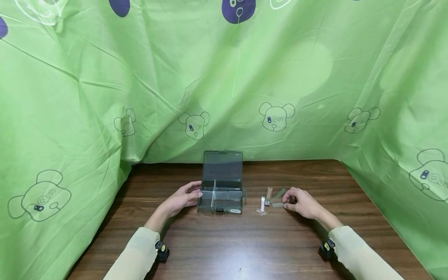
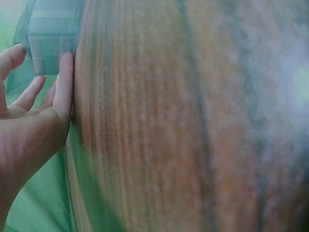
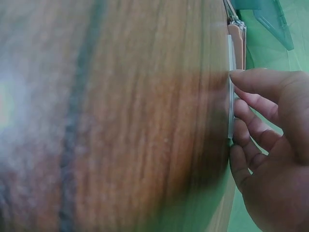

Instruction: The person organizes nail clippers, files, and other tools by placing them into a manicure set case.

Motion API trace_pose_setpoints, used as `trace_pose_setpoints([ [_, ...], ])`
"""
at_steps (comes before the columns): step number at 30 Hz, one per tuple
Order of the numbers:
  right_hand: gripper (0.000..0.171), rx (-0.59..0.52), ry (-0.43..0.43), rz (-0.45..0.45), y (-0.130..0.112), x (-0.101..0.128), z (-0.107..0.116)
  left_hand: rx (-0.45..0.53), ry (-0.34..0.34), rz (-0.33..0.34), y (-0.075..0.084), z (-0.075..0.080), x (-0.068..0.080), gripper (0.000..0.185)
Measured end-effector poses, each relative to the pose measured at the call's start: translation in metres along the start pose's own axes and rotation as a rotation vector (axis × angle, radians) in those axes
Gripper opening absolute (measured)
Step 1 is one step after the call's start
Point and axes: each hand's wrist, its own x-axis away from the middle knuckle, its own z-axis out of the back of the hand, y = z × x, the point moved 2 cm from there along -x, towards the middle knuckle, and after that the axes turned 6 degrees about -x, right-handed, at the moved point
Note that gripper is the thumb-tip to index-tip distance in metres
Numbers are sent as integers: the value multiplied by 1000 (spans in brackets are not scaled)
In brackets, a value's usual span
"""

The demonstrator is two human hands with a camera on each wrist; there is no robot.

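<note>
- Head view: My left hand is just left of the middle of the frame. It touches the left side of the clear box. My fingers look loose and mostly straight against the box wall.
- The box sits on the brown table in the middle of the frame. Its lid stands up at the back. Thin walls split the inside into little rooms.
- My right hand is right of the middle. My fingertips are curled and touch a small clear strip that lies flat on the table.
- Between the box and my right hand lie more small pieces: a small clear piece, a thin piece with a reddish end and another clear strip. They are just beside each other.
- A green cloth with bears hangs behind the table and at both sides.
- Left wrist view: My left hand is at the left edge. The fingers are spread and straight. One finger lies along the table edge, close by the box in the upper left. This picture is blurry.
- Right wrist view: My right hand is at the right side. My thumb and fingers pinch the clear strip against the table. A tan piece lies just past it, near the top right.
</note>
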Motion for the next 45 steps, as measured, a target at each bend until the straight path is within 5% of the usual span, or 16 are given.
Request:
trace_pose_setpoints([
  [22, 20, -56, -24, 2, -5, 4, 0, 3, 7, 11, 0, -1, 1, 70],
  [45, 17, -136, -54, 117, -66, -41, -19, 10, 24, 22, -1, -1, 1, 72],
])
